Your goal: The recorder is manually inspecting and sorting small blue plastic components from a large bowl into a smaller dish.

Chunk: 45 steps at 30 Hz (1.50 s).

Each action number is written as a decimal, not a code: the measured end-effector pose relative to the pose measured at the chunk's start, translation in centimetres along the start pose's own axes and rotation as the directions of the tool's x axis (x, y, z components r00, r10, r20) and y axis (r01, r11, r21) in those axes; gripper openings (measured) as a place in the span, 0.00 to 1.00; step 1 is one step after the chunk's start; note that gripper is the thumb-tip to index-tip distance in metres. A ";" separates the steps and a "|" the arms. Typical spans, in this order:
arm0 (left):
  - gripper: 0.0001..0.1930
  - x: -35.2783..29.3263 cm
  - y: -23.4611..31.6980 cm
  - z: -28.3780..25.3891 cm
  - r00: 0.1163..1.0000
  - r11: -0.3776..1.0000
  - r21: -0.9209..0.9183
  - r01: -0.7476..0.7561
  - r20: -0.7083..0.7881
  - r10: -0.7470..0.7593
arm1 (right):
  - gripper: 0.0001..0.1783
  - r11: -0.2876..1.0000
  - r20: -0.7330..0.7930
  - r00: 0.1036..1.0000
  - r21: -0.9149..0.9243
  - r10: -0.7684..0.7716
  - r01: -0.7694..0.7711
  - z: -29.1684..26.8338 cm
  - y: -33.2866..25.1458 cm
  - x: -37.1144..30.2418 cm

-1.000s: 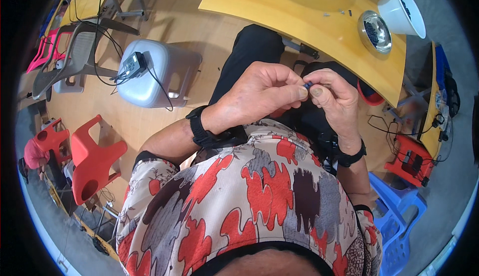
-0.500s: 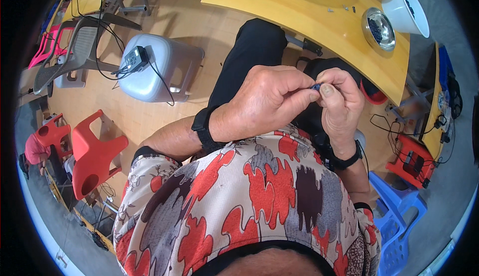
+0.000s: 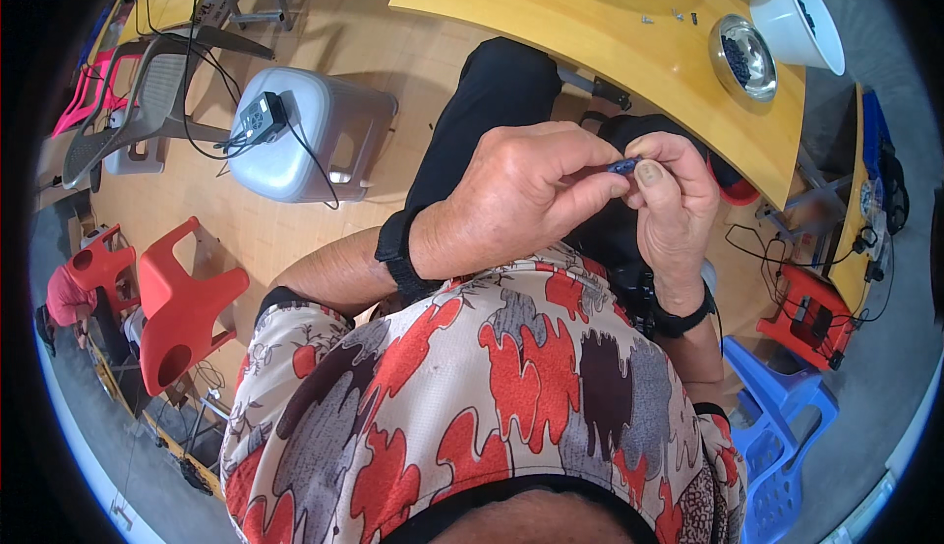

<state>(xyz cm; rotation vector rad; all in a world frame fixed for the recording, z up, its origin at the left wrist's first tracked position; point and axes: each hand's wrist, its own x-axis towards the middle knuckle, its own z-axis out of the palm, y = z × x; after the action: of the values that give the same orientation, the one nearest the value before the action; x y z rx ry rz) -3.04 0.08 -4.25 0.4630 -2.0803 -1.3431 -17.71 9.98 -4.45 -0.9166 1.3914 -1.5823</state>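
Being held between the left hand (image 3: 506, 195) and the right hand (image 3: 678, 195): a small dark-blue piece (image 3: 621, 166).

The piece is pinched by thumb and forefinger of both hands, closed on it from nine and three o'clock, and is partly covered. At two o'clock from it, a metal bowl (image 3: 760, 52) of dark pieces (image 3: 734, 56) is set on the yellow worktop (image 3: 551, 8), with a white tub (image 3: 782, 28) placed just beyond. At nine o'clock, a black adapter (image 3: 262, 118) is supported by a pale stool (image 3: 280, 172).
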 end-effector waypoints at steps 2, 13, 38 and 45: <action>0.09 0.0 0.1 0.0 1.000 1.000 0.007 -0.013 -0.013 0.013 | 0.08 1.000 -0.012 1.000 -0.019 -0.020 0.020 0.2 -0.1 0.0; 0.08 -0.3 -0.2 0.0 0.997 0.994 0.084 -0.076 -0.029 0.078 | 0.07 0.998 0.004 0.998 -0.037 -0.058 0.058 0.3 0.2 -0.3; 0.05 0.3 -0.2 -0.9 0.984 0.989 -0.013 0.148 0.105 -0.146 | 0.04 0.950 -0.191 0.971 -0.300 -0.145 0.083 -5.7 -3.9 3.1; 0.06 1.8 -1.8 -0.1 0.989 0.989 -0.061 0.133 0.079 -0.128 | 0.09 0.776 -0.349 0.781 -0.577 -0.518 0.256 -16.6 -10.4 13.6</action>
<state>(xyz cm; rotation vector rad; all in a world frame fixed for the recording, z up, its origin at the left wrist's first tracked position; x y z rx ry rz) -4.36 -1.79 -5.32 0.5360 -2.0892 -1.5224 -39.45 4.63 3.82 -1.2374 2.1610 -1.9022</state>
